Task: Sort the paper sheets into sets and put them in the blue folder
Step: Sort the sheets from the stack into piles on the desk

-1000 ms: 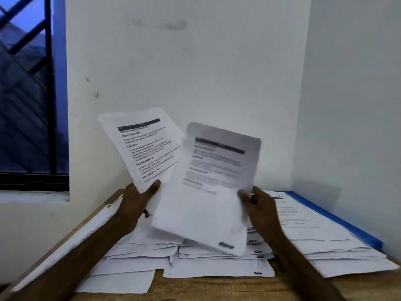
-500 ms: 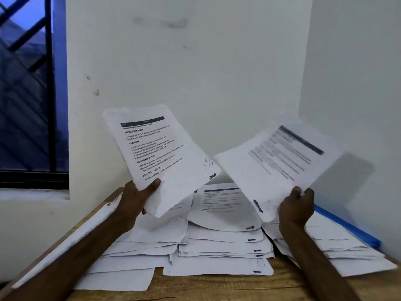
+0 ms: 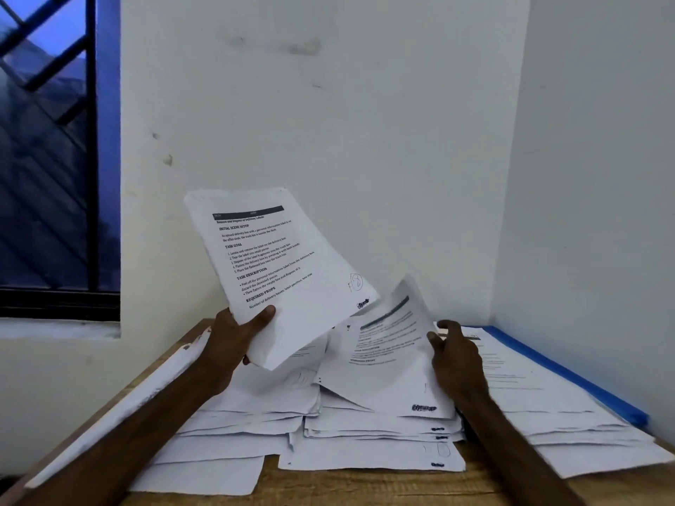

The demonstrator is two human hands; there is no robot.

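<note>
Head view: text-printed sheets point(image 3: 288, 261) pinched by left hand point(image 3: 233, 339), blurred tilted sheet point(image 3: 380, 370) pinched by right hand point(image 3: 456, 356).

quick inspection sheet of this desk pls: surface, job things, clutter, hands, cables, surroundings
surface: wooden table, mostly covered with paper
job's things: printed sheets in three loose piles, left pile, middle pile, right pile; the right pile lies on the blue folder, whose edge shows by the right wall
clutter: long white strip along the table's left edge
hands: left hand holds a raised sheet; right hand grips the right edge of a tilted sheet over the middle pile
cables: nothing seen
surroundings: white walls meeting in a corner, barred window at left
</note>
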